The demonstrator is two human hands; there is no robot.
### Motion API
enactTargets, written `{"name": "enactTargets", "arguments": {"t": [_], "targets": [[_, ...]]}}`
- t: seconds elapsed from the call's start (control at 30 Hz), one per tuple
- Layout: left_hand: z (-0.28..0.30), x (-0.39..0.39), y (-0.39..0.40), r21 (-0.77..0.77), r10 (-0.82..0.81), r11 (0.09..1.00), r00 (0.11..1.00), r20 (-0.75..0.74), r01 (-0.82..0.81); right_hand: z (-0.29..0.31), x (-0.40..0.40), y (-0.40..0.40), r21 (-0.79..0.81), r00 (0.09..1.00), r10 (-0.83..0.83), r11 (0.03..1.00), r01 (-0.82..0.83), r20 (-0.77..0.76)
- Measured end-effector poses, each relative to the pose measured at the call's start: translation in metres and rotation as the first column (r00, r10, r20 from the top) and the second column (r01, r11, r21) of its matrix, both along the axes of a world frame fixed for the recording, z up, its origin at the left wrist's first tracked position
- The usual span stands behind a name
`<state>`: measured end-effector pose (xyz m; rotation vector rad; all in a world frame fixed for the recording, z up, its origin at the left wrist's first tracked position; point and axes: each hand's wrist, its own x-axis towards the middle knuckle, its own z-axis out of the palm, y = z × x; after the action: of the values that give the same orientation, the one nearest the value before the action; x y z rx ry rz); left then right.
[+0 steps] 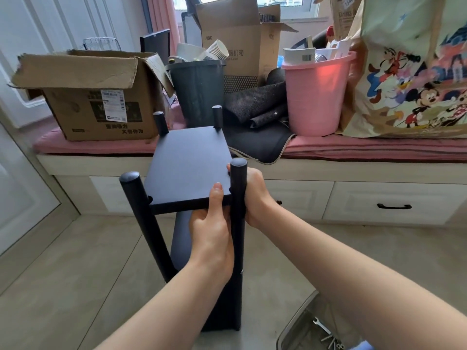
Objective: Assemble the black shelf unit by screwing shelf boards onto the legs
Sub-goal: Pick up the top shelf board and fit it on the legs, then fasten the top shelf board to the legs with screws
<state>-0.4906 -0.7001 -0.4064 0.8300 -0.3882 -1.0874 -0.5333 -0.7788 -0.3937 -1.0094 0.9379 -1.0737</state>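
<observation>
The black shelf unit stands on the floor in front of me. Its top shelf board (188,162) sits between four round black legs, with a lower board (180,236) beneath it. My left hand (211,228) grips the board's near edge, thumb on top and fingers underneath. My right hand (254,195) wraps around the near right leg (238,178) at board height. The near left leg (141,218) leans outward, and two far legs (217,116) poke up above the board.
A window bench with a pink cushion (353,147) carries a cardboard box (86,97), a dark bin (199,92), a pink bucket (316,97) and a printed bag (414,72). A tray (326,334) with a wrench and screws lies at the bottom right on the tiled floor.
</observation>
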Motion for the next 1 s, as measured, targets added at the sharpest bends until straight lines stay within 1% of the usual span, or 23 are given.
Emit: {"name": "enactTargets", "arguments": {"t": [0.07, 0.2, 0.37, 0.43, 0.53, 0.6, 0.7, 0.77, 1.0], "targets": [[0.002, 0.003, -0.008, 0.003, 0.001, 1.000, 1.000, 0.013, -0.001, 0.004, 0.002, -0.006, -0.004, 0.999, -0.022, 1.000, 0.022, -0.036], [0.002, 0.003, -0.021, 0.000, -0.006, 1.000, 0.999, 0.044, 0.006, 0.004, -0.004, -0.023, -0.025, 0.984, -0.125, 0.992, 0.122, -0.128], [-0.002, -0.012, -0.028, -0.020, -0.107, 0.994, 0.992, 0.067, 0.108, 0.002, -0.026, -0.037, -0.037, 0.953, -0.211, 0.977, 0.208, -0.218], [-0.004, -0.019, -0.030, -0.014, -0.142, 0.990, 0.986, 0.082, 0.144, 0.005, -0.041, -0.039, -0.070, 0.940, -0.225, 0.974, 0.214, -0.258], [-0.006, -0.024, -0.030, -0.014, -0.182, 0.983, 0.977, 0.114, 0.185, 0.004, -0.063, -0.040, -0.122, 0.935, -0.170, 0.983, 0.138, -0.311], [-0.008, -0.024, -0.031, -0.017, -0.191, 0.981, 0.972, 0.134, 0.195, -0.004, -0.079, -0.037, -0.132, 0.913, -0.115, 0.989, 0.068, -0.392], [-0.011, -0.022, -0.031, -0.019, -0.189, 0.981, 0.971, 0.144, 0.193, -0.028, -0.111, -0.026, -0.024, 0.864, 0.021, 0.999, -0.038, -0.503], [-0.013, -0.021, -0.031, -0.021, -0.182, 0.982, 0.971, 0.154, 0.188, -0.050, -0.133, -0.017, 0.048, 0.830, 0.109, 0.994, -0.098, -0.548], [-0.016, -0.022, -0.031, -0.032, -0.192, 0.978, 0.956, 0.222, 0.204, -0.143, -0.184, 0.000, 0.266, 0.762, 0.258, 0.957, -0.117, -0.594]]}}
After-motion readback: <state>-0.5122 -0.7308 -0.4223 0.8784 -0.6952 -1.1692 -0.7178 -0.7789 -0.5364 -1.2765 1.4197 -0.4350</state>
